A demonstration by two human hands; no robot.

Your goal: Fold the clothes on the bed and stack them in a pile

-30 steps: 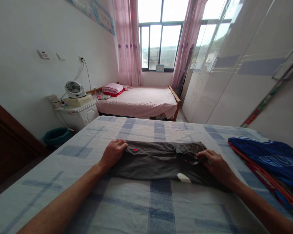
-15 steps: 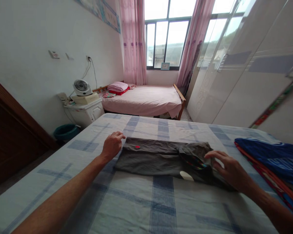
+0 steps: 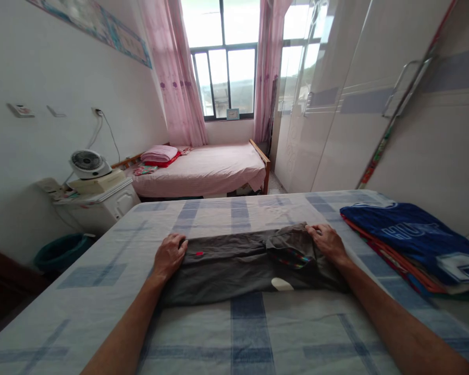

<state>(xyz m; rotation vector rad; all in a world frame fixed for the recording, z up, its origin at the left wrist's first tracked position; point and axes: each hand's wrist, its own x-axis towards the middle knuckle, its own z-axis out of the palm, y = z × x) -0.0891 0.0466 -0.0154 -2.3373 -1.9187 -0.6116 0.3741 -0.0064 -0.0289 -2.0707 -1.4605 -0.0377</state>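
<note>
Nearest, below both grips, spreads a creased blue-and-white patterned sheet [image 3: 203,336], cut off by the lower edge. The dark grey folded garment [image 3: 226,268] lies on it between the grips, its under layers hidden. The left grip [image 3: 170,256], loosely curled, touches the garment's left end; the right grip [image 3: 329,242], fingers bent, touches its upper right corner. Hidden fingertips mean I cannot tell if either pinches cloth. Right of the right grip, a blue jersey [image 3: 406,234] tops a clothes stack, its lettering partly unreadable. Beyond the grips stands a pink-sheeted bed [image 3: 219,162], then a window [image 3: 240,73].
</note>
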